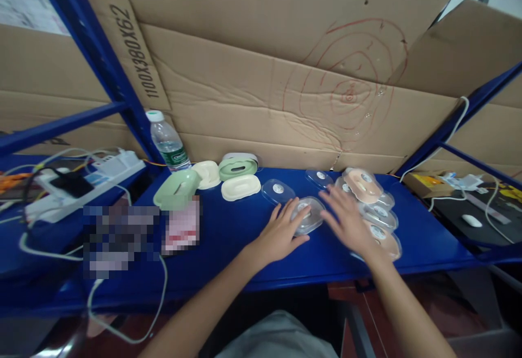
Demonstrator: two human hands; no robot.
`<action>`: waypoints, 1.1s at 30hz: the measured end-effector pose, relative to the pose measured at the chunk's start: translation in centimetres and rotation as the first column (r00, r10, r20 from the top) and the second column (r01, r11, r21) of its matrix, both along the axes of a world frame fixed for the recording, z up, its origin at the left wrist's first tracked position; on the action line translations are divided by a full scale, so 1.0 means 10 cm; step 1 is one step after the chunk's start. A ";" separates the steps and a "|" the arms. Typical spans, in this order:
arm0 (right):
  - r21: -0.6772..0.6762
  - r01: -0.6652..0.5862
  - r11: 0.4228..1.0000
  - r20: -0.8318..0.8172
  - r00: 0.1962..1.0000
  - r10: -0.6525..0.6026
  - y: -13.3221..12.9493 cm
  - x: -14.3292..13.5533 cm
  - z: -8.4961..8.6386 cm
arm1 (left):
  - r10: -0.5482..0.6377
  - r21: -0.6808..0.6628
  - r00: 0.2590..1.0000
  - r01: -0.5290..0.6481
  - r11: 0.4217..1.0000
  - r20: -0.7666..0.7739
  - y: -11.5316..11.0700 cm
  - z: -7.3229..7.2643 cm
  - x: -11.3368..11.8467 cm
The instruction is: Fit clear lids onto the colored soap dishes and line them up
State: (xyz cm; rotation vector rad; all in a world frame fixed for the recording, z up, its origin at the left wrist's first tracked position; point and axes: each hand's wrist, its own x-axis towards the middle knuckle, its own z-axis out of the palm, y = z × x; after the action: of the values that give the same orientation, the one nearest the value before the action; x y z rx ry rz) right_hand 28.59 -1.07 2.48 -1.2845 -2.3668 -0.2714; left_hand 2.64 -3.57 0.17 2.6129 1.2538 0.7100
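My left hand (282, 233) has its fingers spread at the left side of a clear plastic lid (313, 221) with a round label, its fingertips touching the lid. To the right of that lid, my right hand (346, 217) is held with fingers apart, holding nothing. Beyond my left hand lies another clear lid (278, 190), and a further one (318, 178) is near the cardboard. Clear lids and peach-coloured pieces (364, 185) are piled beside my right hand, which hides part of them. A second peach piece (385, 240) lies nearer the front edge.
Green dishes (178, 189) and cream dishes (240, 187) stand at the left on the blue table (228, 238). A water bottle (168, 143) is behind them. A power strip (92, 184) with cables lies far left; cardboard (244, 91) forms the back wall.
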 end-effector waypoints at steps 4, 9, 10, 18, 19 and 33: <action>-0.144 -0.193 0.971 0.124 0.970 0.211 -0.32 -0.38 -0.21 | 0.335 0.086 0.937 -0.328 0.941 -0.098 0.23 0.04 -0.38; -0.096 -0.081 0.992 0.084 0.992 0.089 -0.06 -0.36 -0.41 | 0.612 0.096 0.770 -0.606 0.790 -0.180 0.14 -0.14 -0.95; -0.083 -0.065 0.994 0.081 0.994 0.072 0.02 -0.37 -0.41 | 0.613 0.099 0.769 -0.606 0.790 -0.184 0.08 -0.18 -1.01; -0.065 -0.188 0.980 0.106 0.975 0.194 0.41 -1.12 -0.38 | 0.624 0.140 0.765 -0.608 0.781 -0.157 0.04 -0.06 -1.09; -0.068 -0.202 0.977 0.111 0.972 0.209 0.42 -1.21 -0.41 | 0.644 0.149 0.752 -0.627 0.764 -0.141 0.15 0.00 -1.11; -0.096 -0.359 0.928 0.065 0.928 0.366 0.30 -1.35 -0.57 | 0.713 0.089 0.698 -0.708 0.701 -0.064 0.81 0.19 -1.41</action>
State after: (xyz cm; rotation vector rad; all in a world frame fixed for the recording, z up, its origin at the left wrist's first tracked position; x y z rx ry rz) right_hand 15.10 1.92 -3.20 -0.8545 -2.6522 -0.1130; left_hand -11.46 4.48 2.06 2.1483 2.3561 0.7215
